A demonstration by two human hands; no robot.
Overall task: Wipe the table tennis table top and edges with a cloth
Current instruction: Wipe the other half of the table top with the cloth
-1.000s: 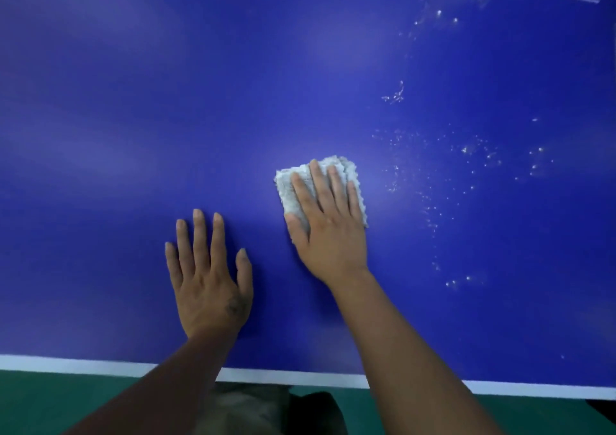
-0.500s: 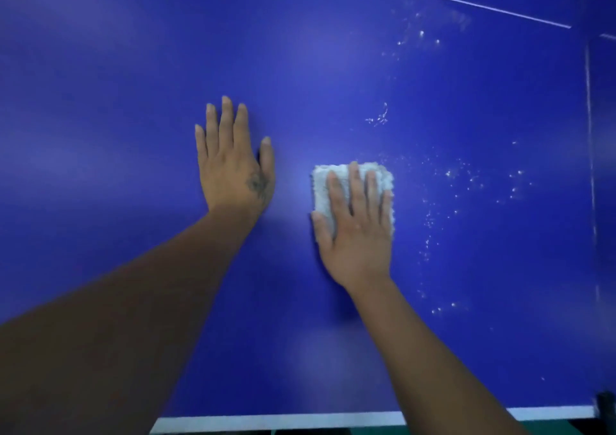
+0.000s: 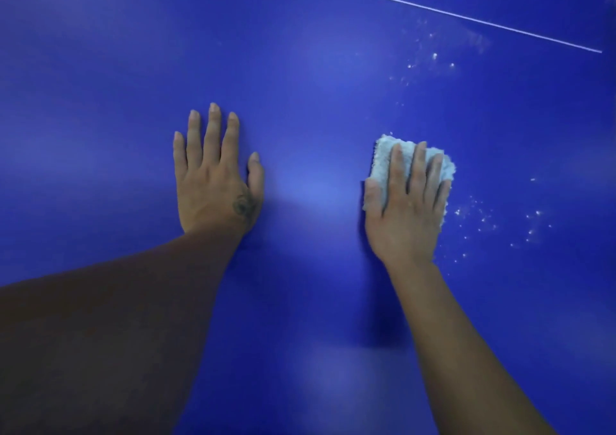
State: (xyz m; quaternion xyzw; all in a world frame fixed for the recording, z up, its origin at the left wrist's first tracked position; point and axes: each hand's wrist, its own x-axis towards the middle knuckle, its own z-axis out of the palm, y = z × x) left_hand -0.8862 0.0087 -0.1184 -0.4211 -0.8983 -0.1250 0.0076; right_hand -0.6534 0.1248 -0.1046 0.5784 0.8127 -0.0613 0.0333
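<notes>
Head view: our right hand presses the cloth flat, fingers straight, at three o'clock from our left hand, resting open on the tabletop. Specks at four o'clock of the cloth may scatter if we sweep fast.

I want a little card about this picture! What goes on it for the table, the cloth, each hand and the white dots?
table top: blue, with a thin white line across the far right
cloth: small, pale, fluffy, lying on the table
right hand: flat on the cloth, fingers straight, pressing it down
left hand: flat on the bare table, holding nothing, apart from the cloth
white specks: scattered just right of the cloth, more farther off near the line
job left: those specks are not wiped yet
</notes>
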